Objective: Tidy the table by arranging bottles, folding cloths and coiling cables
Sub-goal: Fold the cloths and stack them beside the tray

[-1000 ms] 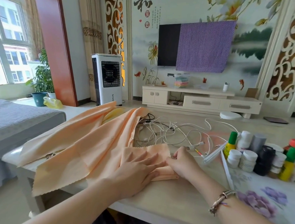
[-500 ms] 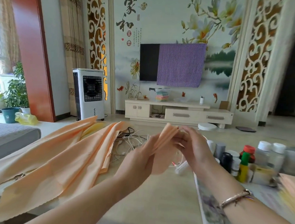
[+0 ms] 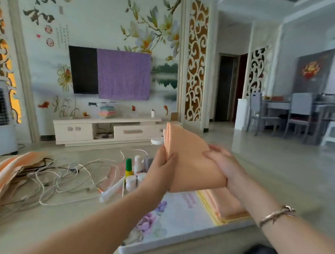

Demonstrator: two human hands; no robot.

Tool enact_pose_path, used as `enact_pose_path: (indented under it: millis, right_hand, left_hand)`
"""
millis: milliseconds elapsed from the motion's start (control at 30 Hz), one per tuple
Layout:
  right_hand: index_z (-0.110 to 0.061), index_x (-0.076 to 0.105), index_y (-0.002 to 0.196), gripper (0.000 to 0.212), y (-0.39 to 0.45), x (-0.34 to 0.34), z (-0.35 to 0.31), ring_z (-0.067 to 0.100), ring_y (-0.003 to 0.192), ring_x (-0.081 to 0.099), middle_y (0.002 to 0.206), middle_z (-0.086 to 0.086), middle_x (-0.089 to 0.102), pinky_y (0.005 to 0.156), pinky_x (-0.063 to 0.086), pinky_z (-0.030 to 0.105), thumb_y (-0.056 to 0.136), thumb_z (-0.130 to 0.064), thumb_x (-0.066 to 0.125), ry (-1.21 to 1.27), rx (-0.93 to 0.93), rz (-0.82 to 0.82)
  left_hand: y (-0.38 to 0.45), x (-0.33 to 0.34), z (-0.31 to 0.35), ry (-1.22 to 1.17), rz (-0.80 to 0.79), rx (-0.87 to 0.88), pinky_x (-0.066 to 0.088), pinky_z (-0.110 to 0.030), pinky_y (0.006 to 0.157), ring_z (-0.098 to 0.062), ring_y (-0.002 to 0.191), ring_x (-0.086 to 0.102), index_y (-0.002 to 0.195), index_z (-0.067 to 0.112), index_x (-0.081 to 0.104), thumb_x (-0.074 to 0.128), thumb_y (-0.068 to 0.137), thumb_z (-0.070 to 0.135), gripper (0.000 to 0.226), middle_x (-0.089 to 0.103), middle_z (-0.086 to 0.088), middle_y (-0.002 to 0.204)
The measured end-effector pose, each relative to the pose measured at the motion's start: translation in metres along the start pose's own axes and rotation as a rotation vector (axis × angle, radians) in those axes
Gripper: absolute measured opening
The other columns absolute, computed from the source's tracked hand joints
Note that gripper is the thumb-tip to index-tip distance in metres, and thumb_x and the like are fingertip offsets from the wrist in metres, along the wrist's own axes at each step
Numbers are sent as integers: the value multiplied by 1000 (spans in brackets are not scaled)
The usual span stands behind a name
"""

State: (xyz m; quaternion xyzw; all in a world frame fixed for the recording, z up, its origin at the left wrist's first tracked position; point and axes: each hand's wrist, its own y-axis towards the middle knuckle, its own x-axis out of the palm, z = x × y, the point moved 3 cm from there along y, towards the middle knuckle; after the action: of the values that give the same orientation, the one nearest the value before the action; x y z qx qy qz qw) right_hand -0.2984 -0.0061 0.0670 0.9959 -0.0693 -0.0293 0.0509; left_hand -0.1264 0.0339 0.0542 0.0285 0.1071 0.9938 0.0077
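A folded peach cloth [image 3: 190,158] is held up in the air above the right part of the table. My left hand [image 3: 161,168] grips its left edge, thumb in front. My right hand [image 3: 220,165] holds its right side, thumb across the front. Below them a stack of folded peach cloths [image 3: 228,204] lies on the flowered board [image 3: 174,223]. Several bottles [image 3: 134,173] stand behind my left hand, partly hidden. A tangle of white and dark cables [image 3: 64,178] sprawls over the table's middle. Unfolded peach cloth [image 3: 1,175] lies at the left.
A white power strip [image 3: 112,189] lies beside the bottles. The table's near edge runs under my forearms. Beyond the table are a TV cabinet [image 3: 109,130], an air cooler [image 3: 0,119] at the left and dining chairs [image 3: 297,115] at the far right.
Both hands lifted the small folded cloth off the table and carried it to the right, over the flowered board. My view swung right with it.
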Motion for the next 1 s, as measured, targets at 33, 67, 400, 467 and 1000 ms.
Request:
enact_pose_path:
  millis: [33,67,400,467,1000]
  right_hand:
    - [-25,53,128,44,3,-16,3,17,80,61,100,0,61,62,47,27,86,-18,65,9,0,33]
    - [-25,53,129,46,7,-33,8,15,77,60,97,-1,61,58,45,26,86,-14,64,9,-2,61]
    - [-15,44,133,51,64,-81,45,26,96,58,116,11,61,70,38,23,85,0,51,-722,-34,44]
    - [-18,40,134,50,67,-78,51,27,109,55,123,10,57,78,39,25,86,-4,49,-910,-87,-13]
    - [-40,-9,150,56,31,-35,105,18,147,-14,159,-10,-18,114,1,59,99,-50,10,-1442,-23,-323]
  left_hand:
    - [4,15,-6,-39,-30,-37,58,-46,79,-25,98,65,123,40,46,46,100,29,25,63,-3,113]
    - [7,30,-12,-63,-62,-75,59,-44,75,-24,97,65,126,37,44,46,100,27,29,62,-2,113]
    - [32,84,-63,90,-43,-429,56,-30,49,-25,83,68,124,11,49,46,97,16,27,63,-10,104]
    - [34,81,-70,185,-32,-441,56,-30,50,-20,75,68,124,12,50,50,96,16,28,64,-8,98]
    - [27,73,-85,107,-104,-469,58,-30,54,-16,57,67,138,20,45,57,93,10,48,66,-11,83]
